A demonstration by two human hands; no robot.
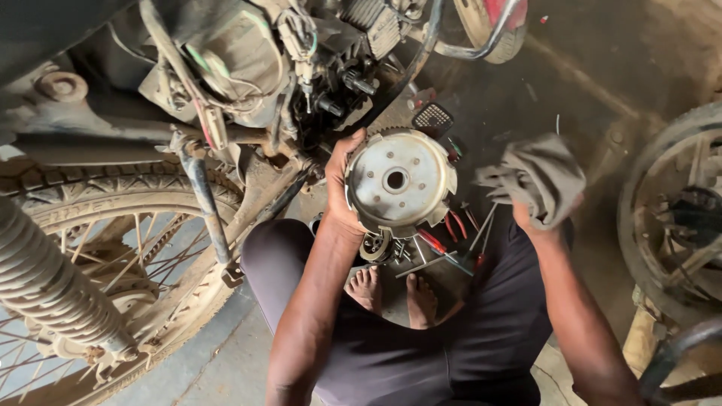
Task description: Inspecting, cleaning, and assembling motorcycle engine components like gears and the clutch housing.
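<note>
My left hand [340, 197] grips a round metal clutch housing [398, 180] by its left rim, its flat face with a centre hole and small holes turned up toward me. A toothed gear ring shows along its top edge. My right hand [535, 219] is closed on a crumpled grey rag [540, 176], held to the right of the housing and apart from it. Both hands hover over the floor in front of a motorcycle engine [331, 68].
A dusty motorcycle rear wheel [113, 248] and shock spring [45, 278] fill the left. Another wheel [677, 210] stands at the right. Red-handled tools [451, 240] and small parts lie on the dark floor by my bare feet [391, 293].
</note>
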